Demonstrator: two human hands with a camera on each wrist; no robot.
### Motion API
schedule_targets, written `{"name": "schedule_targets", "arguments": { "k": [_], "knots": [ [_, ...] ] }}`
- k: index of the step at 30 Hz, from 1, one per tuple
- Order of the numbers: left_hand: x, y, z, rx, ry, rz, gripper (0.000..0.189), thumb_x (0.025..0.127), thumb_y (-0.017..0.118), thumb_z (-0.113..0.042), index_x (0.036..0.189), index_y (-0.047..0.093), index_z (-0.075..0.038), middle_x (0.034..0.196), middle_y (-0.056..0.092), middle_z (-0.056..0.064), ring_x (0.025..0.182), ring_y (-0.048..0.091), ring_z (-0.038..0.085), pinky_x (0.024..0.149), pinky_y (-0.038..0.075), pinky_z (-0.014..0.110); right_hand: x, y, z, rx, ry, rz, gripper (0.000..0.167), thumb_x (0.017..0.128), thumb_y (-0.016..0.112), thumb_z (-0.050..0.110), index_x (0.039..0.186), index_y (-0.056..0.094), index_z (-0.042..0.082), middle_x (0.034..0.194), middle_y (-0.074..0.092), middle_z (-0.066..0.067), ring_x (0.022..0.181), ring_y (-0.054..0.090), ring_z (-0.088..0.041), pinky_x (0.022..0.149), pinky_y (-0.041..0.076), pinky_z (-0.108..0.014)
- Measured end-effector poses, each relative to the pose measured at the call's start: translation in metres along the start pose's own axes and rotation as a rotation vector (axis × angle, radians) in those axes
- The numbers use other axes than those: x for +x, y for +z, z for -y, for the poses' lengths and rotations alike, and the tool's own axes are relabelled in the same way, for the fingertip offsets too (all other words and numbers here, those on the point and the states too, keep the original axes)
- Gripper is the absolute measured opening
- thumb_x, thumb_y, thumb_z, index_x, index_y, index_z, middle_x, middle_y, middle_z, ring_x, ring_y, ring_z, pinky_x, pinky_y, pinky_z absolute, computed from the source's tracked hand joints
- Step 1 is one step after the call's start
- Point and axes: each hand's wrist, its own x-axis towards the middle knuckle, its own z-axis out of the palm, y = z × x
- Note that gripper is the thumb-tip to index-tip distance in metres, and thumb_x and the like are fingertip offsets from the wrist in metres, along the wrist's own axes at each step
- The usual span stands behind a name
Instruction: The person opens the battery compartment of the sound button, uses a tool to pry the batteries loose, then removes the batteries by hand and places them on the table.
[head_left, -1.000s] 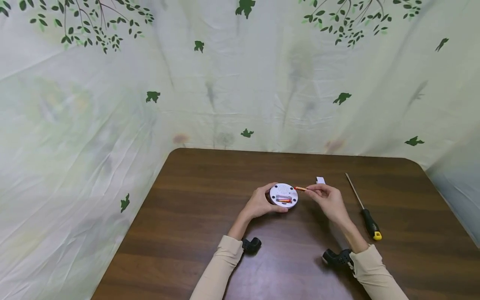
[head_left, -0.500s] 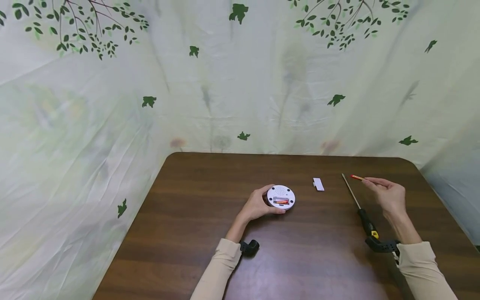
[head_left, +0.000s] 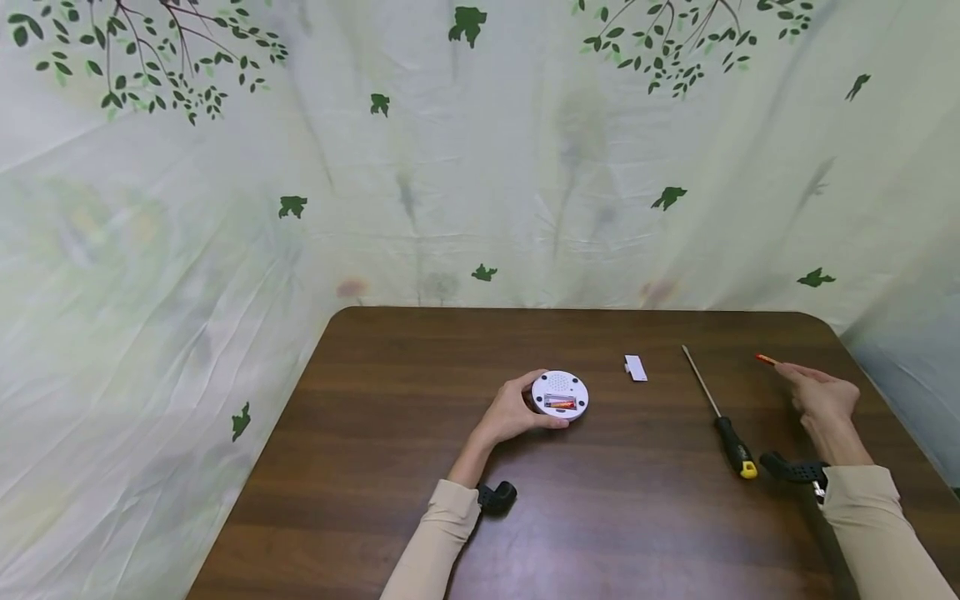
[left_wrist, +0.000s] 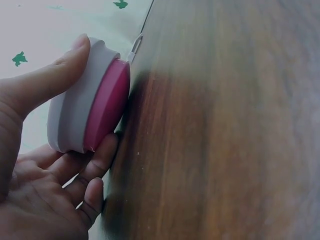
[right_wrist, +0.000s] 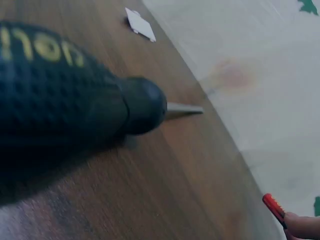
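Observation:
My left hand (head_left: 513,412) grips a round white device (head_left: 557,383) by its edge, with the speckled back and open battery compartment facing up. One orange-red battery (head_left: 561,405) lies in that compartment. In the left wrist view, the device's other side shows a pink face (left_wrist: 107,105) close to the table, the thumb over the white rim and fingers beneath. Far to the right, my right hand (head_left: 823,400) pinches a second orange-red battery (head_left: 767,359) at one end, its red end pointing left. Only a fingertip and this battery (right_wrist: 273,205) show in the right wrist view's corner.
On the brown table (head_left: 420,367) a small white battery cover (head_left: 635,367) lies right of the device. A screwdriver (head_left: 733,446) with a black and yellow handle lies between the cover and my right hand. A leaf-printed cloth (head_left: 450,183) hangs behind the table.
My right hand has moved away from the device to the right, past the screwdriver, carrying the battery. The cover is now fully visible. My left hand still holds the device in nearly the same place.

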Motion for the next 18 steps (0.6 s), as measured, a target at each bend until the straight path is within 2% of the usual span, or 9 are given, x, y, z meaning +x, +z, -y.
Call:
{"name": "schedule_targets", "arguments": {
  "k": [5, 9, 18],
  "knots": [
    [-0.0007, 0.0004, 0.001, 0.016, -0.006, 0.004, 0.082, 0.068, 0.098, -0.027, 0.141, 0.062, -0.017, 0.126, 0.072, 0.003, 0.113, 0.064, 0.013, 0.102, 0.048, 0.032, 0.0061, 0.0004, -0.0071, 0.023, 0.045, -0.053, 0.029, 0.09, 0.081, 0.025, 0.063, 0.073, 0.031, 0.058, 0.064, 0.015, 0.044, 0.043, -0.009, 0.039, 0.029, -0.029],
    [-0.0006, -0.0002, -0.0002, 0.022, -0.013, 0.002, 0.084, 0.068, 0.098, -0.029, 0.142, 0.061, -0.017, 0.127, 0.071, 0.003, 0.113, 0.063, 0.014, 0.102, 0.048, 0.033, 0.0084, 0.0028, -0.0097, 0.022, 0.047, -0.086, 0.032, 0.089, 0.082, 0.022, 0.06, 0.073, 0.031, 0.054, 0.063, 0.014, 0.041, 0.043, -0.009, 0.037, 0.028, -0.029],
    [0.0002, -0.0011, -0.0014, 0.008, -0.007, 0.005, 0.082, 0.068, 0.098, -0.027, 0.141, 0.062, -0.015, 0.125, 0.072, 0.004, 0.112, 0.064, 0.013, 0.101, 0.049, 0.032, 0.0088, 0.006, -0.0095, -0.119, 0.03, -0.063, 0.04, 0.09, 0.081, 0.023, 0.054, 0.068, 0.033, 0.052, 0.061, 0.016, 0.043, 0.043, -0.009, 0.041, 0.031, -0.028]
  ]
}}
